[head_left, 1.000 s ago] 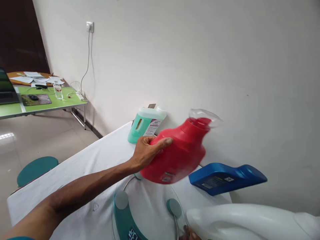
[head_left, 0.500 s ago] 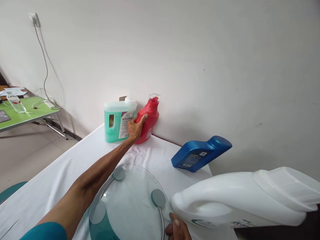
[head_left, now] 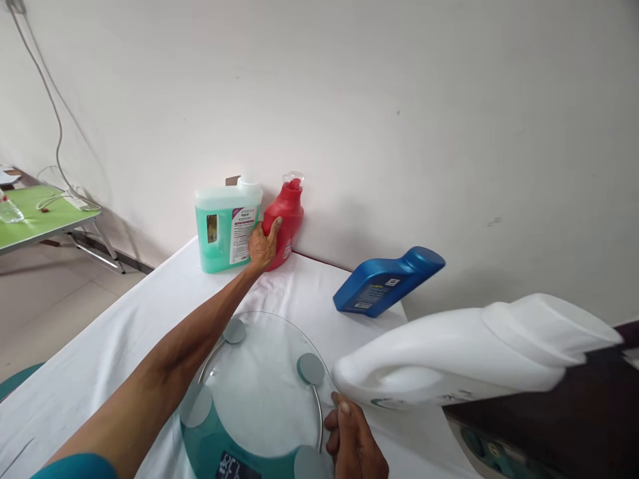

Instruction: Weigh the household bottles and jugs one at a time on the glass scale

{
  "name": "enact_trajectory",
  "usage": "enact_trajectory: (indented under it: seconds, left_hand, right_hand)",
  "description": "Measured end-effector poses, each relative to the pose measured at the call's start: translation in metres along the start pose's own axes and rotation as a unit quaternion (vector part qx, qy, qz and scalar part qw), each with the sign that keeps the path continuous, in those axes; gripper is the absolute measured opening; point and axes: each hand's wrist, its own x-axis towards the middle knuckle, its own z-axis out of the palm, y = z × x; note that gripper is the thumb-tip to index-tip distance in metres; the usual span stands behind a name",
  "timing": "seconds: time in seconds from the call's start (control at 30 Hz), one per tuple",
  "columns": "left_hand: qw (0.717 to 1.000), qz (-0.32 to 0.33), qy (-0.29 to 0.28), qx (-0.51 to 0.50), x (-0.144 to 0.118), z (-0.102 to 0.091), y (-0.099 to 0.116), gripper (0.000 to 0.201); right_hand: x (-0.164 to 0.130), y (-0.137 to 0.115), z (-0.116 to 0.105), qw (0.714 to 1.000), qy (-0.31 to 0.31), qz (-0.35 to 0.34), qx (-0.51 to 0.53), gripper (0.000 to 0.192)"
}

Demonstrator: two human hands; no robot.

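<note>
Red bottle [head_left: 280, 223] now upright by wall, no longer airborne | left hand [head_left: 263, 245] wraps it | right hand [head_left: 355, 442] seemingly grips white jug [head_left: 464, 356]

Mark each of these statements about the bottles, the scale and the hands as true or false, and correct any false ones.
1. The left hand grips the red bottle. True.
2. The red bottle lies on its side. False: it stands upright by the wall, beside the green jug.
3. The right hand holds the white bottle tilted sideways. True.
4. The blue bottle sits on the glass scale. False: it leans against the wall, apart from the scale.
5. The scale bears nothing. True.
</note>
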Motion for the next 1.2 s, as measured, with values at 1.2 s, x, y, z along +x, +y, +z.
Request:
enact_trajectory:
  seconds: [1.2]
  left_hand:
    - [0.903, -0.052, -0.299, -0.304, -0.212, -0.009, 0.144, 0.067]
  right_hand:
    - [0.004, -0.002, 0.005, 0.987, -0.025, -0.117, 0.107, 0.059]
